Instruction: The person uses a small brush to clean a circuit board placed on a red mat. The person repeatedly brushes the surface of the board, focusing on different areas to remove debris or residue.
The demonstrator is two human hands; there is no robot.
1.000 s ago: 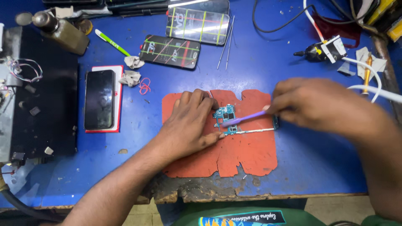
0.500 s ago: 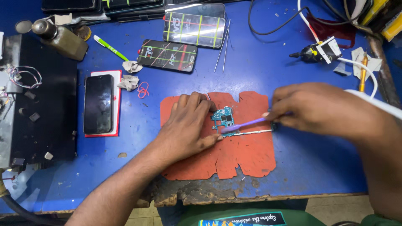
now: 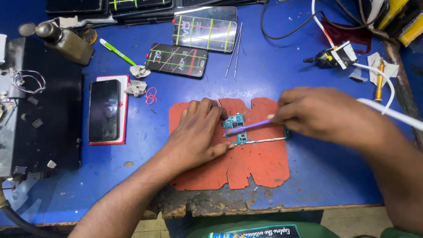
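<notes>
Purple tool (image 3: 249, 127) in right hand (image 3: 317, 114) touches circuit board (image 3: 235, 130).

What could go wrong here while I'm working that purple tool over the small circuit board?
1. The left hand steadies the small blue-green circuit board only at its edge; a hard push from the thin purple tool in the right hand might skid it across the orange-red rubber mat.
2. The white cable crosses the right wrist and could snag.
3. The mat sits near the chipped blue table edge; loose parts might drop off.
</notes>
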